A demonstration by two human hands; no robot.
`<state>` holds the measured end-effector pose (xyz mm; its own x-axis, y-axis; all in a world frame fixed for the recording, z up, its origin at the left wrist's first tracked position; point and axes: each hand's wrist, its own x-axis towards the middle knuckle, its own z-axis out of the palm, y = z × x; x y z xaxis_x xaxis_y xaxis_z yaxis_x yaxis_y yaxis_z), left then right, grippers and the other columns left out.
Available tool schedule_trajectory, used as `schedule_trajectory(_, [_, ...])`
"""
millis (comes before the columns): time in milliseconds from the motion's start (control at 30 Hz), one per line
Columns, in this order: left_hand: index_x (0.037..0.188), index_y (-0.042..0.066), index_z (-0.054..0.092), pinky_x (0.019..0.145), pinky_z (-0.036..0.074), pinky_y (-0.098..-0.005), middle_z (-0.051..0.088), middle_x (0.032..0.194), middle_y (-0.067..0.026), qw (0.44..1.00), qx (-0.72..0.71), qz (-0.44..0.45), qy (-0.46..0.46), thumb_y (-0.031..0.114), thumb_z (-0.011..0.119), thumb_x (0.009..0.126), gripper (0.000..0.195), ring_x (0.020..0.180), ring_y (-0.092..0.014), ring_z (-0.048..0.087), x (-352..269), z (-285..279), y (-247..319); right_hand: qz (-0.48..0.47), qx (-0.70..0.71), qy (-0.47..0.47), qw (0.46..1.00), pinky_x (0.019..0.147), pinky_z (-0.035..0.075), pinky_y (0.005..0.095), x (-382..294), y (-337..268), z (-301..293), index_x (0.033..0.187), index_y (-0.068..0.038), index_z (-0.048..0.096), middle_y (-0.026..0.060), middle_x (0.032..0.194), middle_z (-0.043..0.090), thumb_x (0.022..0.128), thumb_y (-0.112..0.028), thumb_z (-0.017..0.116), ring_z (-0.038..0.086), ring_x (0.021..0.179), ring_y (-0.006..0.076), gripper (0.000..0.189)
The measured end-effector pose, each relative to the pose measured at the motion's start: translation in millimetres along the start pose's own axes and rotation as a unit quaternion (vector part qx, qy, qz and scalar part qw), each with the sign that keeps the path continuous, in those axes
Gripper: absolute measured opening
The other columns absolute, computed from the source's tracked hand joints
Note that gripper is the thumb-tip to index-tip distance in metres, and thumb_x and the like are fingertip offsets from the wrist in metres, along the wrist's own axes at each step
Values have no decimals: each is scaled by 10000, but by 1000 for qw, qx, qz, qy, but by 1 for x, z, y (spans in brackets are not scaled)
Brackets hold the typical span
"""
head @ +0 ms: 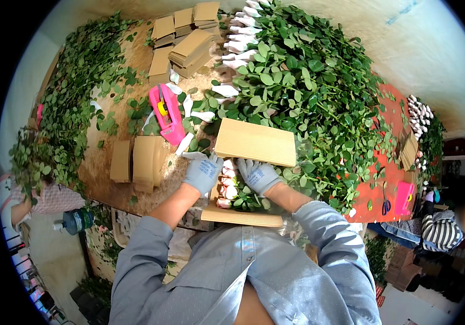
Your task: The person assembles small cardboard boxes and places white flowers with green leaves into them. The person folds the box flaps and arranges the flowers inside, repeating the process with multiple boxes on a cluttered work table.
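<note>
A row of pale pink roses (228, 187) lies between my two gloved hands, its leaves to the right. Corrugated cardboard is around the roses: a far flap (256, 142) stands beyond my fingers, and a near flap (240, 217) lies against my shirt. My left hand (203, 174) is at the left of the blooms, fingertips by the far flap's left corner. On the right of the blooms, my right hand (258, 175) has its fingertips at the far flap's lower edge. Whether either hand grips the cardboard or stems is hidden.
A pink tape dispenser (168, 115) lies beyond my left hand, among white bud sleeves (187, 105). Cardboard stacks (147, 160) sit left and farther back (191, 46). Leafy rose stems (305, 89) are heaped on the right. Scissors (386, 205) lie far right; people are at both sides.
</note>
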<state>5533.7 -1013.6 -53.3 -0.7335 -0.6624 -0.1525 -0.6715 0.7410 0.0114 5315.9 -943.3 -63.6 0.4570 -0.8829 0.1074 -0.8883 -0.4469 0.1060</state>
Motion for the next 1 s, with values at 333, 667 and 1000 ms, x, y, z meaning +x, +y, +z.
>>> schedule_trajectory(333, [1059, 67, 689, 954, 455, -472, 701, 1070, -106, 994, 68, -6, -85, 138, 549, 918, 211, 977, -249, 676, -18, -56, -10, -32, -18, -101, 994, 566, 566, 445, 3, 4, -8, 1357, -42, 485, 211, 1097, 632, 932, -162, 515, 702, 849, 327, 443])
schedule_trajectory(667, [1498, 129, 443, 976, 485, -473, 464, 1536, -103, 949, -216, 112, -203, 278, 607, 919, 620, 1142, -341, 630, -28, -43, 27, -17, 17, -63, 998, 525, 554, 443, 4, -2, 4, 1255, -13, 511, 229, 976, 651, 920, -151, 534, 692, 728, 342, 363])
schedule_trajectory(1000, [1425, 90, 500, 968, 502, -478, 405, 1568, -142, 970, -204, 82, -101, 177, 556, 931, 505, 1212, -393, 583, -25, -40, 27, 125, 220, -121, 960, 840, 538, 449, -5, -14, -34, 1366, -88, 513, 170, 1167, 615, 900, -134, 567, 657, 1042, 331, 471])
